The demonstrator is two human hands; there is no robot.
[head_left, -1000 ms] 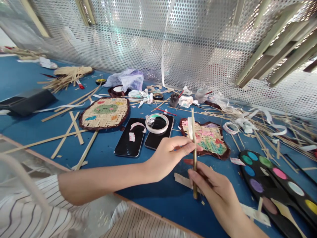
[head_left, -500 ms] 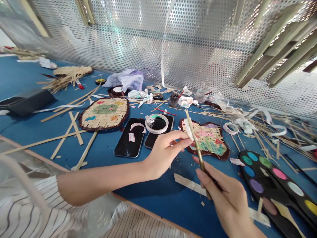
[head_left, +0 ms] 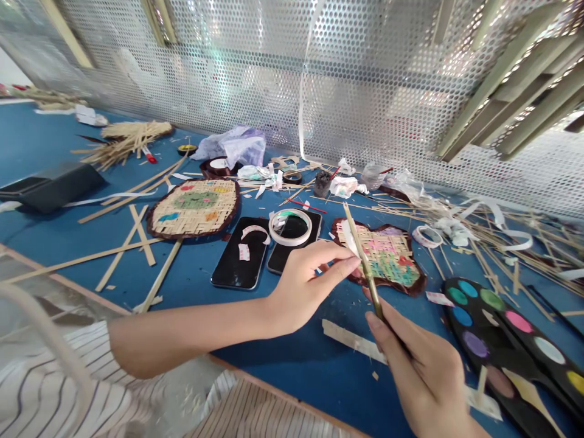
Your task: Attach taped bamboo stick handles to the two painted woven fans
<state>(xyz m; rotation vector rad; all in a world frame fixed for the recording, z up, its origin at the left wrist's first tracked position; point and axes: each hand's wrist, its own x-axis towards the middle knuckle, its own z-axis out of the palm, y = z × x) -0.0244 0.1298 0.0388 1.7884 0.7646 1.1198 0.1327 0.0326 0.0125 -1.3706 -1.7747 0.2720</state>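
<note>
My right hand point(head_left: 417, 359) grips a slim greenish-brown bamboo stick point(head_left: 368, 274), which tilts up and away with its pale split tip at the top. A white strip of tape point(head_left: 350, 239) lies along the upper left side of the stick. My left hand point(head_left: 303, 283) pinches the lower end of that strip against the stick between thumb and forefinger. Behind the stick lies a small woven bamboo panel point(head_left: 387, 252) with a brown edge and pink and green paint. The right hand's lower fingers are partly hidden.
Two phones point(head_left: 239, 261) lie left of my hands, with a tape roll point(head_left: 291, 227) on one. A larger painted woven panel point(head_left: 196, 207) sits farther left. At right is a black paint palette point(head_left: 488, 328). Loose bamboo strips point(head_left: 493, 261) and paper scraps litter the blue table.
My left fingertips have shifted slightly down and right along the stick, and more of the white strip lies against it. My right hand still holds the stick, with its grip slightly changed.
</note>
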